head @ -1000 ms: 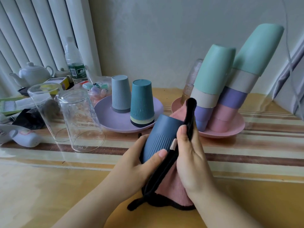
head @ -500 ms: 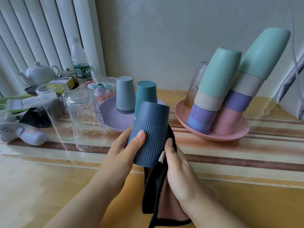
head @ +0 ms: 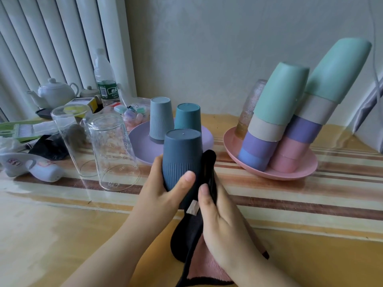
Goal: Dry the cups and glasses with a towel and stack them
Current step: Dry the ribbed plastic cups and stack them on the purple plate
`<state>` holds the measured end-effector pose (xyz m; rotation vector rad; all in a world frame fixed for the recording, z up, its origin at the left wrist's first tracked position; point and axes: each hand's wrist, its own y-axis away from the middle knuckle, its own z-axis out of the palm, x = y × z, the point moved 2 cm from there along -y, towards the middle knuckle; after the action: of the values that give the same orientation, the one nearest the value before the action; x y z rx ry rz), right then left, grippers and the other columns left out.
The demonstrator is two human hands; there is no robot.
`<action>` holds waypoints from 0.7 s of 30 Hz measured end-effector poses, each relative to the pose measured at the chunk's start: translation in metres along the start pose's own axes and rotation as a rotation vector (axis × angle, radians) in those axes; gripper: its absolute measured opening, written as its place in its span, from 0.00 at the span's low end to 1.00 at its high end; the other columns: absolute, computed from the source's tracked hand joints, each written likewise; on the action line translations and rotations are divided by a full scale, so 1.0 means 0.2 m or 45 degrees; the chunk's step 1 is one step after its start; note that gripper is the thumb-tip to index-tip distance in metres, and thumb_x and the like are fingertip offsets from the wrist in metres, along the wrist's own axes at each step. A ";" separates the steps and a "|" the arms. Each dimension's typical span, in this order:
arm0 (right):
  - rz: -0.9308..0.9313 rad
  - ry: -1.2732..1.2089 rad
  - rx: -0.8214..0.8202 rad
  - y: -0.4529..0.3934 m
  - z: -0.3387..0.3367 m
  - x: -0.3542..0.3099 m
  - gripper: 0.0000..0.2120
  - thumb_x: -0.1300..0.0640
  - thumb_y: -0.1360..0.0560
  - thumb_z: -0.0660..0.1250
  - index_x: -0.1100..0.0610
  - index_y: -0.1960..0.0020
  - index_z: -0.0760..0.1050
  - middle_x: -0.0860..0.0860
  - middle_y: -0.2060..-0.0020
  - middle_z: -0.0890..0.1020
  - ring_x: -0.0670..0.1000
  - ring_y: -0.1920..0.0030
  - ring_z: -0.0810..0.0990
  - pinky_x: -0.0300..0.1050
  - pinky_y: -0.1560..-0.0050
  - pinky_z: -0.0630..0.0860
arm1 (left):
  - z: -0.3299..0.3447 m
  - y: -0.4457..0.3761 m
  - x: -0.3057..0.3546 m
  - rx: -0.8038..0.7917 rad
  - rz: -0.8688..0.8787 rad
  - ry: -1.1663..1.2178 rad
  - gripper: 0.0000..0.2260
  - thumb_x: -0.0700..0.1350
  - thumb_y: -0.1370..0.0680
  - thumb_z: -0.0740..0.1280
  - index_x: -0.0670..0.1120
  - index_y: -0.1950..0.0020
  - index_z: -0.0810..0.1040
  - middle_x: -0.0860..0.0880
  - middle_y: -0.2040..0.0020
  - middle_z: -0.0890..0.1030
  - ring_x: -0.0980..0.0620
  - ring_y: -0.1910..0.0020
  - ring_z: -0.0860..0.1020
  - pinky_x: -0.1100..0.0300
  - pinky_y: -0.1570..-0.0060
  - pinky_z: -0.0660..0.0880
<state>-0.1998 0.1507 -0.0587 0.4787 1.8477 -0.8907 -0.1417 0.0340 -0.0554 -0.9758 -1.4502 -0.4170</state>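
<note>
Seen from the head camera, a person dried a dark blue cup (head: 182,158) held bottom-up just in front of the lilac plate (head: 143,141), a grip that judged by the task left its ribbed wall free for wiping. The left hand (head: 163,195) curled round the cup's lower part, thumb pressed on the ribs and fingers wrapped behind it. The right hand (head: 223,222) held the black-and-pink towel (head: 199,241) against the cup's right side; its thumb lay along the cloth, while the other fingers were hidden beneath it, so whether they spread or pinched could not be told. On the lilac plate stood a grey-blue cup (head: 161,119) and a teal cup (head: 187,117), both upside down, probably awaiting the towel. Right of that plate, a pink plate (head: 290,175) carried two leaning stacks of cups (head: 294,119), likely the finished pile, with a frosted glass (head: 248,108) behind them. Left of the lilac plate stood two clear glasses (head: 103,150), inverted and close together, with a teapot (head: 55,93) and a bottle (head: 105,79) further back. Bare tabletop lay in front of the lilac plate beneath the hands, while the path to the leaning stacks ran past the pink plate's near rim.
</note>
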 end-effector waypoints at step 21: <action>0.163 -0.184 -0.071 -0.03 -0.06 0.05 0.22 0.36 0.25 0.52 0.37 0.34 0.69 0.30 0.38 0.74 0.33 0.34 0.68 0.40 0.31 0.62 | -0.01 0.01 0.03 -0.123 -0.076 0.336 0.25 0.63 0.37 0.66 0.53 0.44 0.72 0.60 0.56 0.82 0.62 0.55 0.81 0.69 0.60 0.76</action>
<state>-0.2149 0.1546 -0.0634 0.4797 1.6859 -0.7659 -0.1373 0.0358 -0.0504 -0.9175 -1.2309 -0.6402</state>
